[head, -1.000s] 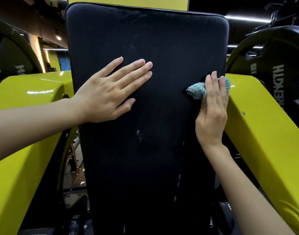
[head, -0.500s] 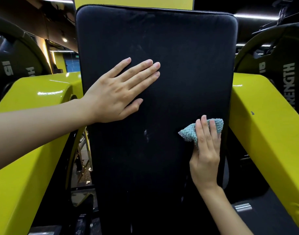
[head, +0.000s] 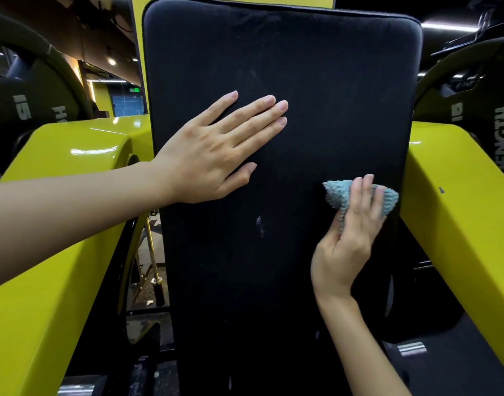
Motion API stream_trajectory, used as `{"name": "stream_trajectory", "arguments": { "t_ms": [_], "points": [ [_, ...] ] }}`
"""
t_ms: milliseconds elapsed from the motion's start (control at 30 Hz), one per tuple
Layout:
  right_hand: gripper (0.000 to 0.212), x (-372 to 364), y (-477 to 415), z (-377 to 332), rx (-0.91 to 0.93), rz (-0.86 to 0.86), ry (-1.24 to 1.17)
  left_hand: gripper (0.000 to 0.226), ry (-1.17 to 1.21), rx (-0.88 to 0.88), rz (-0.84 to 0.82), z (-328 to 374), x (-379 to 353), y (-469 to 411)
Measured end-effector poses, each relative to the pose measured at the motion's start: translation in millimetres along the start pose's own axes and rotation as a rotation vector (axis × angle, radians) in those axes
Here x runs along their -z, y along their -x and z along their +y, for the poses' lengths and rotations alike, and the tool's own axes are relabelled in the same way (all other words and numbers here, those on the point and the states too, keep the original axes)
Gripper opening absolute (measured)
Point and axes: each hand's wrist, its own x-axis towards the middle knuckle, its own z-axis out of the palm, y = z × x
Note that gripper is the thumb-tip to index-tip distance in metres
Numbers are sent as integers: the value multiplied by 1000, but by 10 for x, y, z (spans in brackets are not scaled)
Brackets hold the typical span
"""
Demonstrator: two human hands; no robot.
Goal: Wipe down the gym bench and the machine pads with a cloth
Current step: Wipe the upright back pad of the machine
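Right grip (head: 350, 232): clamped on a bunched teal knitted cloth (head: 335, 192), fingers laid over it, thumb tucked under its lower fold, pressing it to the pad.
Cloth: on the lower right part of the black upholstered machine pad (head: 302, 67), just inside the pad's right edge, with teal showing on both sides of the fingers.
Left grip (head: 213, 155): flat and relaxed, fingers straight, palm on the pad's upper left half, holding nothing, well apart from the cloth.
Pad: upright, with rounded top corners and a piped edge.
Mark: pale scuff (head: 259, 224) on the pad, lower than the left grip and left of the cloth.
Sides: glossy yellow machine arms, one to the left (head: 59, 224) and one to the right (head: 459, 210), flanking the pad.
Behind: black weight plates with white lettering, at far left (head: 30, 95) and far right (head: 473, 95).
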Motion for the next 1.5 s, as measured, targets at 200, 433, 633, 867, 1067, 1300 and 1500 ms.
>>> {"name": "stream_trajectory", "arguments": {
  "t_ms": [200, 433, 633, 867, 1067, 1300, 1500],
  "points": [
    [52, -218, 480, -535, 187, -151, -15, 61, -12, -3, 15, 5, -14, 7],
    [51, -168, 527, -384, 330, -238, 27, 60, -2, -36, 0, -21, -7, 27],
    [59, 39, 240, 11, 190, -161, 130, 61, 20, -131, -53, -124, 31, 87],
    [52, -148, 372, -358, -74, -28, 92, 59, 21, -233, -76, -289, 72, 280],
    [55, -375, 841, -919, 144, -174, 26, 60, -6, -227, -32, -259, 18, 285],
    [57, -278, 778, -767, 324, -297, 37, 58, 25, -246, -26, -297, 19, 291],
    [62, -61, 444, -232, 128, -149, 168, 58, 39, -248, -28, -294, 11, 296]
  ]
}}
